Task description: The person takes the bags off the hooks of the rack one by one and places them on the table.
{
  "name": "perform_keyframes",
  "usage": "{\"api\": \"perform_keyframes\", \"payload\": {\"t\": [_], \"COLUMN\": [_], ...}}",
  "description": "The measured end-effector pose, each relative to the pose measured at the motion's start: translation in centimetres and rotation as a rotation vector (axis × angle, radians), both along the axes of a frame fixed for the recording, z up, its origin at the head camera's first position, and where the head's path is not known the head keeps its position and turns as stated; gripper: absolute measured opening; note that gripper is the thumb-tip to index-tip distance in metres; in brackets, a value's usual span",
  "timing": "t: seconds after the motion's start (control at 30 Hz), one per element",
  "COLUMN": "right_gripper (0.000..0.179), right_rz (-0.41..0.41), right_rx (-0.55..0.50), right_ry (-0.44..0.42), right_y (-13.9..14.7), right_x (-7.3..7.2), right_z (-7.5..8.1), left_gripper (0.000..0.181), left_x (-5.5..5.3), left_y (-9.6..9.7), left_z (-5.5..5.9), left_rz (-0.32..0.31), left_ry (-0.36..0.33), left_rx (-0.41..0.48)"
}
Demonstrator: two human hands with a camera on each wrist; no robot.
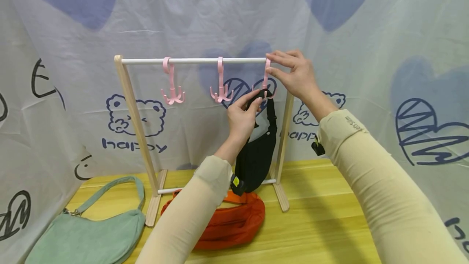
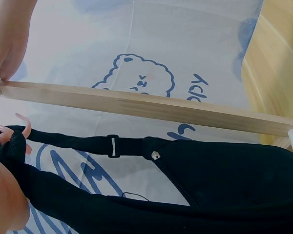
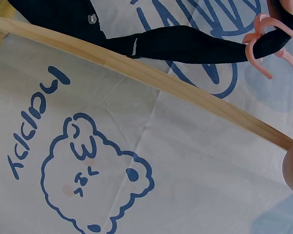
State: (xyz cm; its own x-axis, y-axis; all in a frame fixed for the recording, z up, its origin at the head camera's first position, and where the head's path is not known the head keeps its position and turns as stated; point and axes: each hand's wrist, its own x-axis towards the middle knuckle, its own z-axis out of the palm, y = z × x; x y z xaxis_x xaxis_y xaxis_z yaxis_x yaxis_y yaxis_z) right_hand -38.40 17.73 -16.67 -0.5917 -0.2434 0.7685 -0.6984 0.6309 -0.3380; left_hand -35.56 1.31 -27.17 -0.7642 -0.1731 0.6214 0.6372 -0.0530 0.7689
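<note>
Carefully pinched between the left hand's (image 1: 241,122) thumb and fingers, the strap of the black bag (image 1: 257,159) sits at the prongs of the rightmost pink hook (image 1: 266,77), whose top the right hand (image 1: 299,74) holds between thumb and fingers at the rail (image 1: 194,60). Working well here probably means bracing the hook and seating the strap deep before the left fingers loosen. Close up, the right wrist view shows a prong curving across the strap, while only the head view shows the right hand's grip.
</note>
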Motion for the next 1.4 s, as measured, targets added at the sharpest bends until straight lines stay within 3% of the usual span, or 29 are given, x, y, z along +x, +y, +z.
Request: {"api": "perform_keyframes", "payload": {"t": [1.4], "right_gripper": [0.043], "right_rz": [-0.013], "right_rx": [-0.007], "right_ry": [0.025], "right_y": [-0.1], "right_x": [0.0], "right_z": [-0.2], "left_gripper": [0.025], "left_x": [-0.1], "left_y": [0.3], "left_z": [1.2], "left_rz": [-0.043], "left_ry": [0.023], "left_rx": [0.017]}}
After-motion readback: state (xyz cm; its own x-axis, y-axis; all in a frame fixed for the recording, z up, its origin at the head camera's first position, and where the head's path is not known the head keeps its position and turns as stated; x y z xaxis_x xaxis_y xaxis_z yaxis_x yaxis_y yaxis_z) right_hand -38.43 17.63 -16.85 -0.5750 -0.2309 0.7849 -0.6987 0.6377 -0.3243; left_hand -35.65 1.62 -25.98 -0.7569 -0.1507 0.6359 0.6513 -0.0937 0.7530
